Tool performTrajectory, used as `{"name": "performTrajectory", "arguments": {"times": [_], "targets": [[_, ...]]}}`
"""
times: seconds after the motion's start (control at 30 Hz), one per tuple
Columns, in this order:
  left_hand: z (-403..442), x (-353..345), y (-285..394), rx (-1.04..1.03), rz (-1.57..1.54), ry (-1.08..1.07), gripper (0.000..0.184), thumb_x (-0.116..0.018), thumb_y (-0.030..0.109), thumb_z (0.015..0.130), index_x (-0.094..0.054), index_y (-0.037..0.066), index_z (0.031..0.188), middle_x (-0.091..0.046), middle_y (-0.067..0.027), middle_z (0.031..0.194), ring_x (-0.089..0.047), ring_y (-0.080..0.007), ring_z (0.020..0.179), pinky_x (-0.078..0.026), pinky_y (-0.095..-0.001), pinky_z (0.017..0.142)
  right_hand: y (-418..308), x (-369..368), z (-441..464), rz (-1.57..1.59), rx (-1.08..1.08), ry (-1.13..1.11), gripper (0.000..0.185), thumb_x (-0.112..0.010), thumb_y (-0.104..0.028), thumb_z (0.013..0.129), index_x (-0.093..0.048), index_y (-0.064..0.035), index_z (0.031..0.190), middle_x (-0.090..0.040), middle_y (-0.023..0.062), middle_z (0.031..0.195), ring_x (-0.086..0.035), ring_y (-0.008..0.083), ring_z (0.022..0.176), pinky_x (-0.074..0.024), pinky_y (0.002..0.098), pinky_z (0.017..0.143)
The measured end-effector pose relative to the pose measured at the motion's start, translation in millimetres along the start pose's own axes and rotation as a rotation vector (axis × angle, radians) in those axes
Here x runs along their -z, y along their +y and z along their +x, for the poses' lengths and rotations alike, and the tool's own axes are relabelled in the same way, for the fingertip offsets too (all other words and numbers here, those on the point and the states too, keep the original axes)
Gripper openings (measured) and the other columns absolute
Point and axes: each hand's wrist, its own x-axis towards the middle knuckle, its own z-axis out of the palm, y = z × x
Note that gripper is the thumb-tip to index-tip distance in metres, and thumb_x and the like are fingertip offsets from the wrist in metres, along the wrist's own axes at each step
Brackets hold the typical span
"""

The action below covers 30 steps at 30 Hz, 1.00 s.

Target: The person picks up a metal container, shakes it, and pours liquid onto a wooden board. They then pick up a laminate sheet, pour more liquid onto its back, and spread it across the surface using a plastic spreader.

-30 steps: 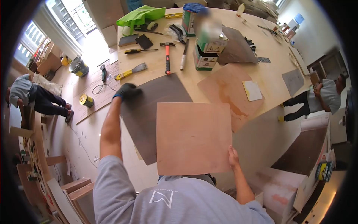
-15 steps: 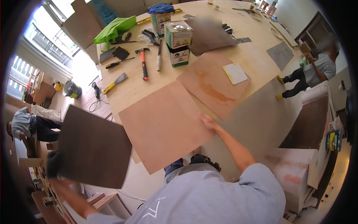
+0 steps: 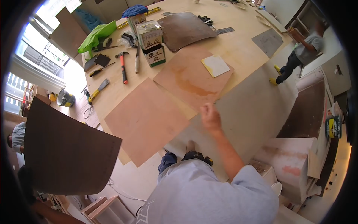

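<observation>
A large dark brown sheet point(image 3: 71, 149) hangs at the left, off the table, its left edge held in my dark-gloved left hand point(image 3: 26, 183). My bare right hand point(image 3: 210, 116) is raised by the table's front edge, its fingers curled; whether anything small is in them cannot be made out. Left of it, a pinkish square sheet point(image 3: 145, 121) lies on the table's front corner, apart from the hand. Just beyond, another pinkish sheet point(image 3: 186, 80) carries an orange-brown smear and a small white square point(image 3: 215, 66) with a yellow edge.
On the wooden table point(image 3: 246, 33) are a hammer point(image 3: 123, 67), a yellow-handled scraper point(image 3: 99, 89), stacked tins point(image 3: 150, 35), a green bag point(image 3: 96, 35) and a curved dark sheet point(image 3: 186, 30). One person point(image 3: 304, 50) stands at the right; another point(image 3: 18, 136) is partly hidden at the left.
The dark sheet has been lifted off the table and swung out left in my left hand. The pinkish square, earlier held in my right hand, now lies on the table, and that hand has let go.
</observation>
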Motion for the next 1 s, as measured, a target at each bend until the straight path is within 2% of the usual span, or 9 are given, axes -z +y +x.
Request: {"name": "performTrajectory", "arguments": {"times": [0.1,0.2,0.4,0.5,0.6,0.73,0.83,0.97,1.0], "targets": [[19,-8,35,-0.079,-0.040,-0.003,0.026,-0.066,0.023,0.091,-0.071,-0.001,0.096,-0.066,0.0002,0.082,-0.059,-0.0109,0.072,-0.048,-0.0289,0.066,37,20,1,0.329,-0.579,0.003,0.043,-0.068,-0.027,0.092,-0.050,0.0026,0.118,-0.064,0.0165,0.095,-0.067,0.0273,0.080,-0.0572,0.0371,0.070],[43,-22,69,-0.173,-0.116,-0.043,0.025,-0.066,0.023,0.091,-0.071,-0.001,0.096,-0.066,0.0003,0.082,-0.059,-0.0107,0.072,-0.048,-0.0287,0.066,58,-17,0,1.048,-0.775,-0.125,0.044,-0.071,-0.027,0.091,-0.051,0.0046,0.114,-0.063,0.0129,0.093,-0.065,0.0214,0.078,-0.0573,0.0327,0.066],[99,-95,136,-0.299,-0.328,-0.377,0.024,-0.066,0.023,0.091,-0.071,-0.001,0.096,-0.066,0.0006,0.081,-0.059,-0.0103,0.072,-0.048,-0.0281,0.066,43,-60,-10,0.913,-0.670,-0.228,0.048,-0.075,-0.029,0.088,-0.052,0.0047,0.113,-0.065,0.0124,0.095,-0.065,0.0208,0.076,-0.0551,0.0317,0.065],[128,-156,172,-0.240,-0.434,-0.869,0.024,-0.068,0.022,0.090,-0.072,0.000,0.097,-0.066,0.0011,0.083,-0.059,-0.0076,0.074,-0.049,-0.0252,0.067,11,-69,-33,0.705,-0.679,-0.199,0.044,-0.073,-0.032,0.090,-0.056,0.0030,0.110,-0.066,0.0084,0.089,-0.065,0.0177,0.076,-0.0530,0.0293,0.063],[142,-227,183,-0.241,-0.298,-0.923,0.029,-0.067,0.028,0.091,-0.071,0.000,0.093,-0.068,-0.0014,0.082,-0.061,-0.0097,0.070,-0.050,-0.0256,0.065,13,-59,-44,0.472,-0.593,-0.297,0.036,-0.069,-0.032,0.090,-0.062,0.0011,0.103,-0.066,0.0052,0.078,-0.063,0.0130,0.065,-0.0519,0.0278,0.055],[161,-344,157,-0.131,-0.436,-1.053,0.028,-0.075,0.029,0.086,-0.072,0.002,0.093,-0.069,-0.0024,0.082,-0.062,-0.0103,0.066,-0.051,-0.0262,0.064,46,-17,-51,0.477,-0.544,-0.147,0.029,-0.063,-0.031,0.094,-0.065,-0.0023,0.097,-0.067,0.0049,0.080,-0.064,0.0119,0.067,-0.0508,0.0276,0.055],[160,-397,150,-0.146,-0.296,-0.983,0.032,-0.078,0.028,0.082,-0.072,0.001,0.100,-0.071,-0.0055,0.084,-0.066,-0.0147,0.073,-0.054,-0.0291,0.070,74,24,-35,0.388,-0.503,0.053,0.029,-0.062,-0.031,0.095,-0.065,-0.0029,0.100,-0.068,0.0060,0.084,-0.065,0.0127,0.069,-0.0512,0.0283,0.058],[137,-414,160,-0.508,-0.054,-0.437,0.057,-0.079,0.032,0.079,-0.062,-0.003,0.122,-0.064,-0.0208,0.120,-0.062,-0.0319,0.112,-0.048,-0.0399,0.096,92,58,45,-0.088,-0.306,0.196,0.033,-0.067,-0.030,0.089,-0.063,-0.0023,0.107,-0.069,0.0086,0.085,-0.067,0.0198,0.073,-0.0533,0.0348,0.066],[129,-413,158,-0.489,-0.082,-0.307,0.059,-0.078,0.032,0.080,-0.061,-0.003,0.124,-0.062,-0.0213,0.123,-0.060,-0.0329,0.115,-0.047,-0.0403,0.099,83,65,72,-0.113,-0.305,0.194,0.037,-0.069,-0.030,0.087,-0.064,-0.0003,0.108,-0.070,0.0135,0.091,-0.067,0.0275,0.085,-0.0524,0.0383,0.076]]}}
